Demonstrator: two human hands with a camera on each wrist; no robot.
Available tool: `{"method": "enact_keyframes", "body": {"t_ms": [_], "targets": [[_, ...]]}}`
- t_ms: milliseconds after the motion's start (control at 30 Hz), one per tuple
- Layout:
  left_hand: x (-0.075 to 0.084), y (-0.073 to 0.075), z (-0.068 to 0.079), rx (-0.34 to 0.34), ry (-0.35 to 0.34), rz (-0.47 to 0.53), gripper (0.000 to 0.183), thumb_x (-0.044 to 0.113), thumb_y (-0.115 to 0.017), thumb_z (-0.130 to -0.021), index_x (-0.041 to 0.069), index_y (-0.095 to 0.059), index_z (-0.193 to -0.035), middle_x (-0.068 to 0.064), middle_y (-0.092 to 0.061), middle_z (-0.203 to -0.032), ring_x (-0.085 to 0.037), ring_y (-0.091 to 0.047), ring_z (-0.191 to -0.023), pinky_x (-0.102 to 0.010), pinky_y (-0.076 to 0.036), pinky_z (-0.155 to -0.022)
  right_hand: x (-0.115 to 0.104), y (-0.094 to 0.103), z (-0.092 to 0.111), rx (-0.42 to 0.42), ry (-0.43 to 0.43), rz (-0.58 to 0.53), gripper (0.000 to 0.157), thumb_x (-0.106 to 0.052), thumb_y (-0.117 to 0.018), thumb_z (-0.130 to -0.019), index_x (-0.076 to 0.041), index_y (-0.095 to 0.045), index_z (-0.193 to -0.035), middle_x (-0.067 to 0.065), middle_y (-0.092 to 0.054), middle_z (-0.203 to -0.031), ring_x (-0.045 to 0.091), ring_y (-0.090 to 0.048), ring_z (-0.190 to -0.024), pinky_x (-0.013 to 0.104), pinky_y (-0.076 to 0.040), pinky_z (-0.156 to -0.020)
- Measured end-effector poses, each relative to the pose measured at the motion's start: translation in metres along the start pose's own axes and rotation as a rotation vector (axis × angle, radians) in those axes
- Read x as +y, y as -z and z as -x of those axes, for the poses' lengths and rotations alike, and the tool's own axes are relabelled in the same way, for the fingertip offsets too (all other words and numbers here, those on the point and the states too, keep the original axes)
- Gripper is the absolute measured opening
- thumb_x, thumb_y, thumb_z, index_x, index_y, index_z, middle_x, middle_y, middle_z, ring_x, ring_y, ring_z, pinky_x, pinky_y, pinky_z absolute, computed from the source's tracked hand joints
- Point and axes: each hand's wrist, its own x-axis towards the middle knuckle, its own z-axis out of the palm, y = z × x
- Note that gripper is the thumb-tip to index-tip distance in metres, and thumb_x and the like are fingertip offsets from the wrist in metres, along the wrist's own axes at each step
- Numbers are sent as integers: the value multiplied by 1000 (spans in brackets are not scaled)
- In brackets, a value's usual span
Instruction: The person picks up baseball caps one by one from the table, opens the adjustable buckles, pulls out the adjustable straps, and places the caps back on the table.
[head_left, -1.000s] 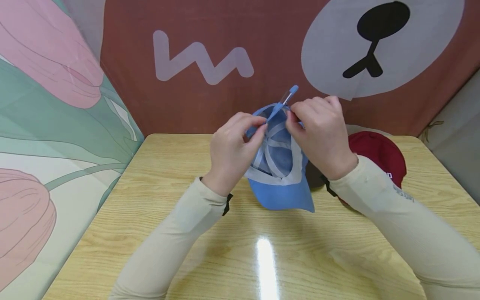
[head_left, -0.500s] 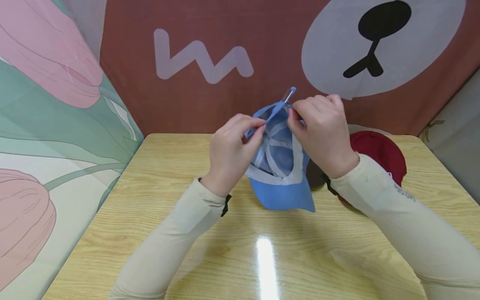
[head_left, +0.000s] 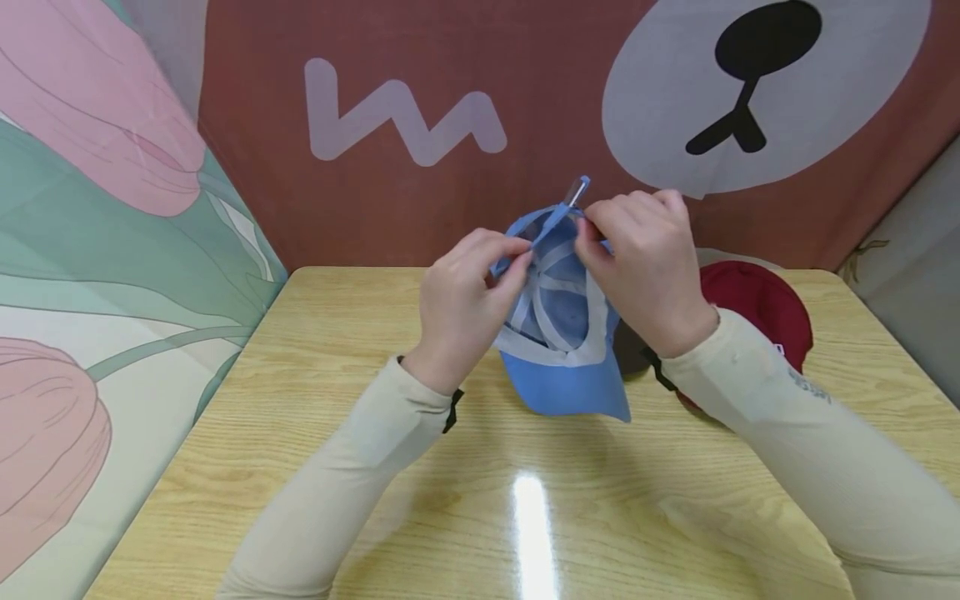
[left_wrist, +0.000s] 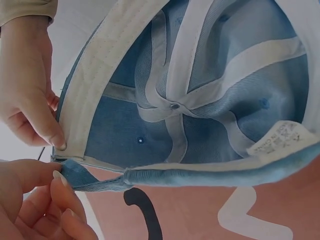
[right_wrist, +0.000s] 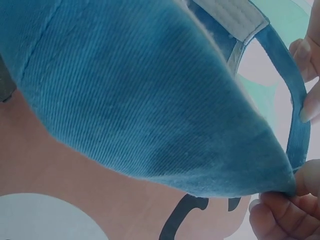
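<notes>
Both hands hold up a blue baseball cap [head_left: 566,387] with its hollow inside facing the head camera and its brim hanging down over the table. My left hand [head_left: 468,296] pinches the narrow blue strap [head_left: 550,225] at the back opening between thumb and index finger. To its right, my right hand [head_left: 645,258] pinches the cap's back edge. A slim shiny piece with a blue tip [head_left: 576,192] sticks up between the hands. The left wrist view shows the pale sweatband [left_wrist: 102,75], white seam tapes and a small label [left_wrist: 282,137] inside the crown.
A red cap [head_left: 757,312] with white lettering lies on the table behind my right forearm. Beside it is a dark brown round thing [head_left: 630,350], partly hidden. The wooden table [head_left: 337,333] ends at a brown printed curtain [head_left: 375,208].
My right hand has shifted slightly right, away from my left. The shiny piece between the hands has dropped a little, and the brim has risen slightly. Both grips stay as they were.
</notes>
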Motion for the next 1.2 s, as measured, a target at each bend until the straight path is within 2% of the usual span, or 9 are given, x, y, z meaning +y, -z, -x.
{"method": "enact_keyframes", "body": {"t_ms": [700, 1000, 1100, 1200], "targets": [[-3, 3, 5, 8, 0, 1, 6, 3, -72, -86, -2, -74, -90, -8, -68, -83, -15, -54, -57, -24, -45, -53, 1, 2, 0, -12, -42, -4, 13, -2, -70, -85, 10, -66, -90, 25, -67, -81, 38, -61, -71, 50, -45, -72], [-6, 6, 11, 6, -8, -16, 6, 1, -71, -85, -2, -74, -90, -8, -68, -82, -17, -54, -56, -25, -44, -52, 2, 3, 0, 20, -74, -14, 12, 0, -66, -87, 11, -67, -91, 25, -67, -84, 38, -61, -73, 49, -45, -70], [-9, 7, 15, -6, -19, -24, 7, 1, -72, -85, -2, -73, -90, -9, -68, -83, -17, -53, -55, -25, -44, -52, 2, 4, -1, 39, -81, -33, 14, -2, -64, -89, 12, -66, -91, 25, -67, -85, 38, -61, -73, 48, -43, -68], [-12, 6, 19, -46, -11, -50, 15, 4, -74, -83, -2, -72, -97, -10, -67, -90, -18, -56, -58, -25, -46, -52, 2, 4, -1, 51, -71, -60, 15, -3, -64, -90, 12, -66, -91, 25, -67, -84, 37, -61, -73, 47, -43, -67]]}}
